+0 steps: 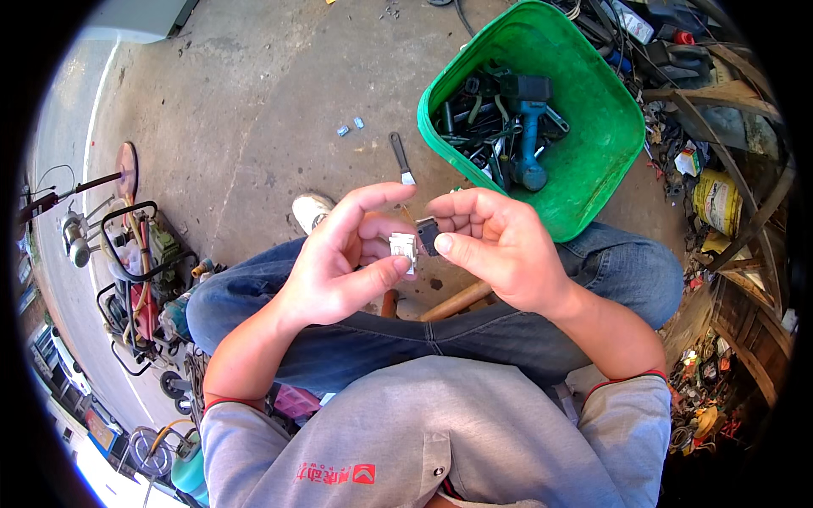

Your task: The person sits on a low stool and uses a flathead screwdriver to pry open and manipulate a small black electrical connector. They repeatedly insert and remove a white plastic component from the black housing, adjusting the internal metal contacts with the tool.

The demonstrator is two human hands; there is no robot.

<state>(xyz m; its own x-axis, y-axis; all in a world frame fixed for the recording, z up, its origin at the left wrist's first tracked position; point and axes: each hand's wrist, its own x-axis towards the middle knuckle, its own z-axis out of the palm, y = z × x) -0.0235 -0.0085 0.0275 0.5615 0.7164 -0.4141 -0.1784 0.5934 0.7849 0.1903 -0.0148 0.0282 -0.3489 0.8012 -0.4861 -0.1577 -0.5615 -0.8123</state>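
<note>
L hand (332, 279) pinches a small white blocky part (402, 247) near frame ctr, long axis approx. vert., w/ a small flat black rectangular part (428, 238) just to its R, gripped by the nearer R hand (518, 254), green square-ish plastic tub (597, 127) upper R.

Daylight glares white at lower left; soft light covers the concrete floor (271, 110); fisheye edges curve into black.
</note>
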